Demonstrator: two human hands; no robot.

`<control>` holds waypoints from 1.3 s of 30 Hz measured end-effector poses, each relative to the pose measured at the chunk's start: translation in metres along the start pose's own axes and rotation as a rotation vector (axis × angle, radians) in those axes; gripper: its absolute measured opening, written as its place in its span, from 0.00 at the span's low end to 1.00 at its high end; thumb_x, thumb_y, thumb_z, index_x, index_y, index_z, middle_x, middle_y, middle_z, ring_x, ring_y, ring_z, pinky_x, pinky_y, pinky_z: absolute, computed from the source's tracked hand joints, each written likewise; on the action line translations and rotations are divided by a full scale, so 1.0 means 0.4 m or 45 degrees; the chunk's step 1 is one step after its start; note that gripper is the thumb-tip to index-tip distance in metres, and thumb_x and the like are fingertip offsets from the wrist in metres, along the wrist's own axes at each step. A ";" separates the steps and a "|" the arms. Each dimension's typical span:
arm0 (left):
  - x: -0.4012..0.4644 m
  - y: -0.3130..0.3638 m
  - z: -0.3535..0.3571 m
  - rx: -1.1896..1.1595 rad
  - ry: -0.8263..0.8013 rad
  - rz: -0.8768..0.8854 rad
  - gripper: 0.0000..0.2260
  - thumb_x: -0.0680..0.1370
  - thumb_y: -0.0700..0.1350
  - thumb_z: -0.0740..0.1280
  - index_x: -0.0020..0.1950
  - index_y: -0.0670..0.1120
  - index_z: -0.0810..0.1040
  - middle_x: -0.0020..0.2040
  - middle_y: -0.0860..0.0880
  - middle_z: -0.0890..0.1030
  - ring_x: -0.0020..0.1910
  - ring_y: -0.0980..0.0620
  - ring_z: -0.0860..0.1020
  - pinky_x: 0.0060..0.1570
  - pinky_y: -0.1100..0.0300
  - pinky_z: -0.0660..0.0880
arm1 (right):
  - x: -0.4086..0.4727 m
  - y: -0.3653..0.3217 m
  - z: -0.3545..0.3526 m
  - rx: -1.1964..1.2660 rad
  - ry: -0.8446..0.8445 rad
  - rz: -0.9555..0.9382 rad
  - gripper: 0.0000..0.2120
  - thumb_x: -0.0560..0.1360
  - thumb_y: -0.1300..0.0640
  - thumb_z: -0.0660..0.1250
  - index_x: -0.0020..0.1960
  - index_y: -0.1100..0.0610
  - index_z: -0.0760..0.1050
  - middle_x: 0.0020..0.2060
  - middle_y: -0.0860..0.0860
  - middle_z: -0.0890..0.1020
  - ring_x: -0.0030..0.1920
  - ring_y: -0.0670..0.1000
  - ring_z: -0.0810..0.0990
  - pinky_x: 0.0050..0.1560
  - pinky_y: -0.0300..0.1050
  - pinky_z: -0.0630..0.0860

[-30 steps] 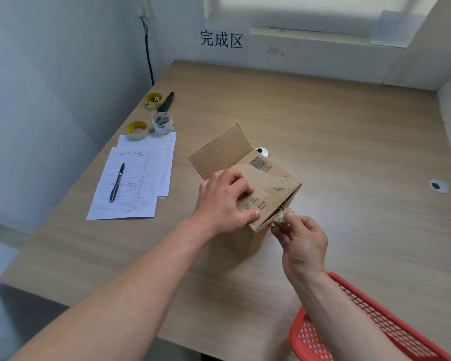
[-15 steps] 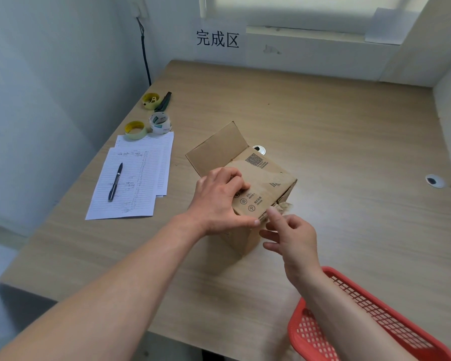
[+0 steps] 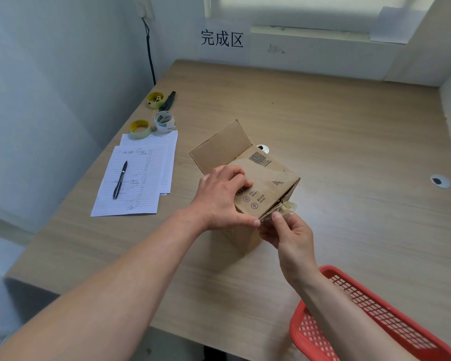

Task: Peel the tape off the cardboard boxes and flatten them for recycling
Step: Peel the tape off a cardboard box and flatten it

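Note:
A small brown cardboard box (image 3: 266,175) stands on the wooden table (image 3: 349,142), one flap raised at its far left. My left hand (image 3: 220,198) lies over the printed top, fingers curled round the near edge and holding the box steady. At the box's near right corner my right hand (image 3: 287,230) pinches a crumpled strip of clear tape (image 3: 288,205) that hangs loose from the flap edge.
A red plastic basket (image 3: 375,316) sits at the table's near right edge. Lined papers (image 3: 138,178) with a black pen (image 3: 119,179) lie at left, with tape rolls (image 3: 151,125) and a cutter (image 3: 167,100) behind them. Cable holes (image 3: 439,181) dot the tabletop.
My right hand left the corner for a moment with a finger extended, then came back and pinched the tape at the flap edge. The left hand stayed on the box.

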State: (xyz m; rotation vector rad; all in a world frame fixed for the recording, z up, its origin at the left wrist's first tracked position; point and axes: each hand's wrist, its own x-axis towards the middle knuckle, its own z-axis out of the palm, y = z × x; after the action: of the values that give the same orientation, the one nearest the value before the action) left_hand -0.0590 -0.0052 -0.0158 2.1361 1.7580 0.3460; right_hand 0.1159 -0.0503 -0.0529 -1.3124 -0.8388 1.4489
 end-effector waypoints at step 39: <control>-0.005 0.004 -0.010 0.017 -0.034 -0.007 0.43 0.57 0.72 0.54 0.69 0.56 0.73 0.69 0.57 0.66 0.72 0.51 0.58 0.69 0.52 0.57 | -0.018 -0.035 0.019 -0.114 -0.083 0.224 0.09 0.75 0.66 0.65 0.41 0.60 0.83 0.35 0.56 0.83 0.38 0.56 0.83 0.44 0.51 0.78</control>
State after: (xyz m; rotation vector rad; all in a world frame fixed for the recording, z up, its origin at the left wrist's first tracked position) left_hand -0.0595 -0.0071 -0.0113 2.1347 1.7558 0.3036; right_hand 0.1112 -0.0522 -0.0362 -1.4425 -0.8561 1.6149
